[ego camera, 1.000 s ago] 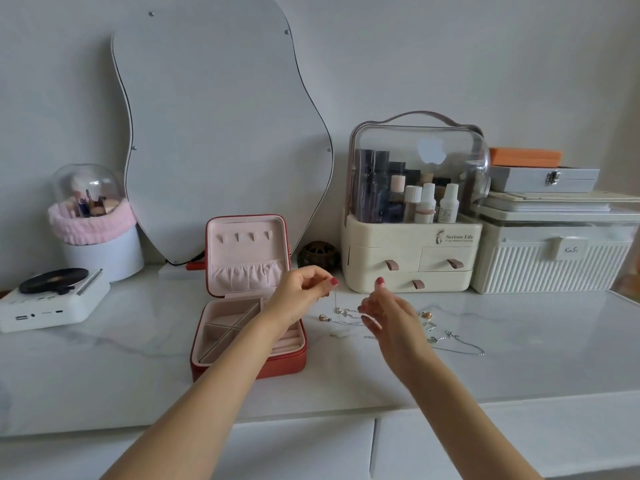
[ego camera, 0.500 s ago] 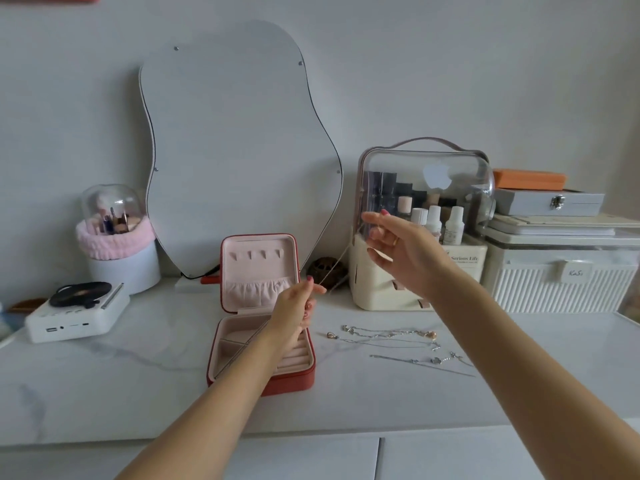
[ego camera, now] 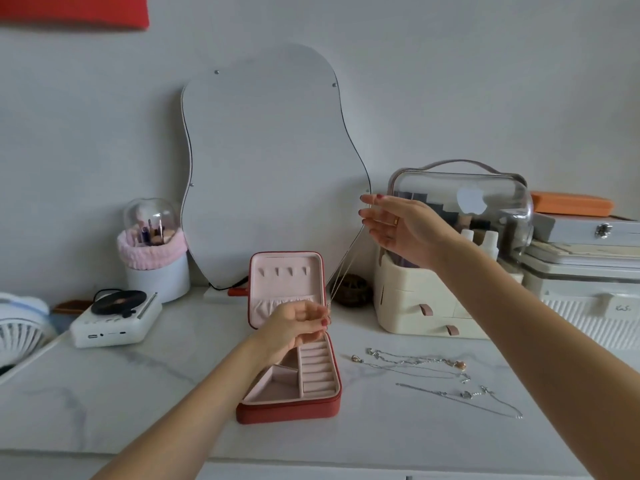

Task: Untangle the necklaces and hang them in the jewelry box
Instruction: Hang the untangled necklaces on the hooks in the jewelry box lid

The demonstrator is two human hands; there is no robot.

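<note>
A thin silver necklace (ego camera: 346, 263) stretches taut between my two hands. My left hand (ego camera: 298, 323) pinches its lower end just in front of the open red jewelry box (ego camera: 287, 408). My right hand (ego camera: 398, 226) is raised high at the right, holding the upper end with the fingers spread. The box lid (ego camera: 285, 275) stands upright with pink lining, a row of small hooks and a gathered pocket. Several more silver necklaces (ego camera: 415, 363) lie on the marble top to the right of the box, one with a small pendant (ego camera: 460, 365).
A wavy mirror (ego camera: 270, 161) leans on the wall behind the box. A cream cosmetics organiser (ego camera: 433, 306) with a clear dome stands at the right, beside stacked white cases (ego camera: 588, 271). A brush holder (ego camera: 156, 258), a small record-player gadget (ego camera: 116, 320) and a fan (ego camera: 20, 330) sit at the left.
My right hand has risen from the tabletop with one end of a necklace, pulling the chain taut. My left hand stays low by the box. The camera has tilted upward.
</note>
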